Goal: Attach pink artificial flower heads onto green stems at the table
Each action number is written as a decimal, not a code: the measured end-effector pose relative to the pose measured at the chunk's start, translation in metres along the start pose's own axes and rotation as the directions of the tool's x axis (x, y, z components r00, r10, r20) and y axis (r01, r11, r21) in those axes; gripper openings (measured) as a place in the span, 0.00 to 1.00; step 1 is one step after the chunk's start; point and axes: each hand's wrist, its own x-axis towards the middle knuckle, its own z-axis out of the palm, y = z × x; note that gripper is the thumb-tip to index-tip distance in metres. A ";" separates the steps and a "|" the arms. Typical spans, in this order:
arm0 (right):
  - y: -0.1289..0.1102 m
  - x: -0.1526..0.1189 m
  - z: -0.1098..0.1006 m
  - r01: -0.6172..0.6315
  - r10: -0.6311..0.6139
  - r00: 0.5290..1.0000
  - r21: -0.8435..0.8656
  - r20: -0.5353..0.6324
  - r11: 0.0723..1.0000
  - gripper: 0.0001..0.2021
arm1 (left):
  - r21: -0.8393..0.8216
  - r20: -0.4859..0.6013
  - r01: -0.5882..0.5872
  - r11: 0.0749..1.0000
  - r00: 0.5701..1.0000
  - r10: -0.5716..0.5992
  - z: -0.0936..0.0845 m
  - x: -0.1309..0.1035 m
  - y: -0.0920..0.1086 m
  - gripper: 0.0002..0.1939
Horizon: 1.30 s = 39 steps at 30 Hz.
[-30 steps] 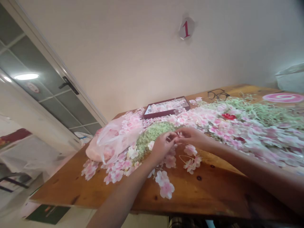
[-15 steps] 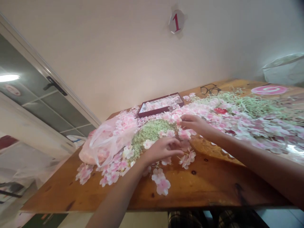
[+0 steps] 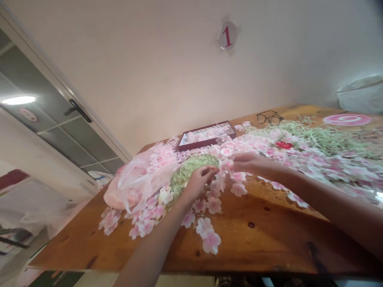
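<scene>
Sprigs of pink and white artificial blossoms (image 3: pixel 211 241) lie around a mound of pale green florets (image 3: pixel 191 169) on the wooden table. My left hand (image 3: pixel 200 182) is closed in a pinch at the right edge of the mound, at a pink flower sprig (image 3: pixel 222 178); its fingertips partly hide the grip. Just across from it, my right hand (image 3: pixel 248 164) has its fingers together at the top blossom of that same sprig, which hangs between both hands. Its thumb is hidden.
A dark-framed tray (image 3: pixel 206 141) of petals stands against the wall. Left of the mound is a clear plastic bag (image 3: pixel 134 181) with pink flowers. Glasses (image 3: pixel 270 118), a red flower (image 3: pixel 283 145), green stems (image 3: pixel 326 137) and a pink round sign (image 3: pixel 347 119) lie to the right.
My left hand has gone from spread fingers to a pinch and moved up. My right hand has shifted slightly right and down. A pink sprig now hangs between them. The view has tilted a little.
</scene>
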 end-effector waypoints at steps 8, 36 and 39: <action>0.008 0.005 0.012 -0.030 0.049 0.983 0.106 -0.176 0.994 0.10 | -0.273 0.080 0.095 0.957 0.994 -0.076 -0.001 -0.002 0.006 0.20; 0.003 0.000 0.029 0.053 -0.073 0.977 -0.105 -0.202 0.993 0.10 | -0.100 -0.097 -0.007 0.995 0.995 -0.002 0.002 -0.004 0.011 0.13; 0.002 0.000 0.030 0.055 -0.074 0.976 -0.098 -0.203 0.994 0.09 | -0.097 -0.096 -0.004 0.995 0.995 -0.005 0.002 -0.004 0.011 0.13</action>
